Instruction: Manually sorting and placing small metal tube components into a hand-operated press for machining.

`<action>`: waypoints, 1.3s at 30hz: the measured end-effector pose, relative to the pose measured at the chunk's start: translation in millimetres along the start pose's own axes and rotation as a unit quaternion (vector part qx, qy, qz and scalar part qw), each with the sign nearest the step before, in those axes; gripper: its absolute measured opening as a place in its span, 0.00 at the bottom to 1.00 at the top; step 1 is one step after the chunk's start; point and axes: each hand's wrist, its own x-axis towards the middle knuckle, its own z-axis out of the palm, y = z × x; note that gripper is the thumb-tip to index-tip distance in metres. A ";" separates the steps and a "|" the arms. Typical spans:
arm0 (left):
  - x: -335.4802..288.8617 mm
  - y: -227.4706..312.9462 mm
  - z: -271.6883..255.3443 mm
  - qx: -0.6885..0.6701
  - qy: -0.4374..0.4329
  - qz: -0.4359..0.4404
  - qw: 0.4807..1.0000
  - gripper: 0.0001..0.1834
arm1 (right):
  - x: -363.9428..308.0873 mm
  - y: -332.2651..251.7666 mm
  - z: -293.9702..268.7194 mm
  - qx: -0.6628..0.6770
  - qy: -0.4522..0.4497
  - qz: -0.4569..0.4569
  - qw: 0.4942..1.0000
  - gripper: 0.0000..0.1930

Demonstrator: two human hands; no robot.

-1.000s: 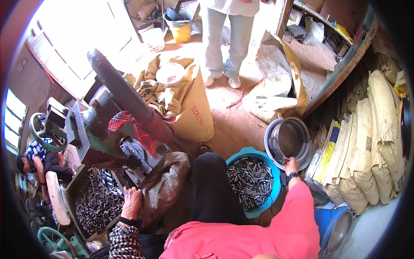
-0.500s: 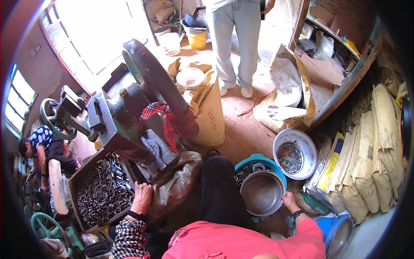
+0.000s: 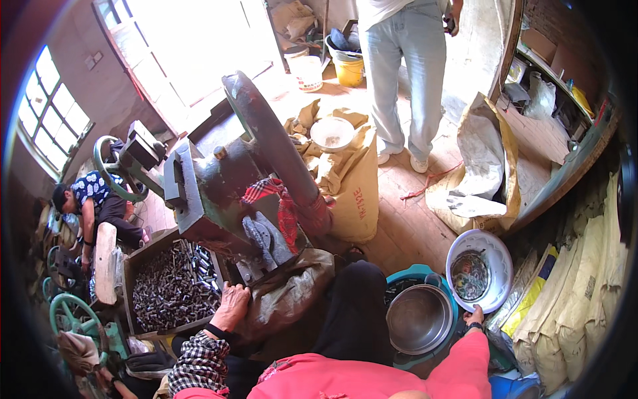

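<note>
My left hand (image 3: 230, 308) rests on the front corner of the machine base, its fingers laid over the edge beside a crumpled sack (image 3: 292, 286); it holds nothing I can see. To its left is a wooden tray (image 3: 131, 282) heaped with small dark metal pieces (image 3: 176, 286). My right hand (image 3: 473, 317) is at the near rim of a white basin (image 3: 502, 282), fingers closed on it. Coiled thin rings or bands (image 3: 470, 274) lie in that basin. Between my leg and right arm, a metal bowl (image 3: 419, 319) sits in a teal tub (image 3: 415, 271).
A large green press (image 3: 229, 166) with a cloth-wrapped lever arm stands ahead. Stacked sacks (image 3: 578, 292) line the right side. A full sack (image 3: 359, 199) bears a white bowl (image 3: 332, 134). One person (image 3: 405, 73) stands ahead; another (image 3: 100, 206) bends at left. Another hand (image 3: 106, 378) shows lower left.
My right hand has left the metal bowl's rim and moved up and right to the white basin. The view has shifted left; my left hand stays on the same edge.
</note>
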 end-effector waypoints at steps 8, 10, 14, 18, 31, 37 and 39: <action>-7.0 2.6 -9.7 -0.034 0.045 -0.027 0.998 0.05 | -53.2 -44.7 -14.7 -0.059 -0.034 -0.087 0.994 0.09; -11.2 4.5 -13.1 -0.051 0.077 -0.062 0.994 0.06 | -89.4 -57.4 -26.1 -0.086 -0.086 -0.130 0.984 0.12; -20.2 9.2 -20.4 -0.086 0.197 -0.070 0.974 0.03 | -178.6 -67.7 -13.9 -0.100 -0.234 -0.176 0.951 0.12; -32.1 5.5 -26.7 -0.122 0.198 -0.079 0.969 0.10 | -276.5 -56.0 59.9 -0.080 -0.378 -0.273 0.881 0.12; -87.9 10.1 3.3 -0.198 0.293 -0.116 0.928 0.09 | -454.3 -50.6 137.9 -0.210 -0.590 -0.382 0.679 0.08; -82.6 20.7 -9.7 -0.212 0.305 -0.106 0.922 0.14 | -456.9 -37.3 134.5 -0.252 -0.505 -0.284 0.775 0.11; -81.6 16.7 -13.1 -0.221 0.313 -0.119 0.916 0.14 | -456.9 -36.8 133.0 -0.246 -0.500 -0.270 0.786 0.11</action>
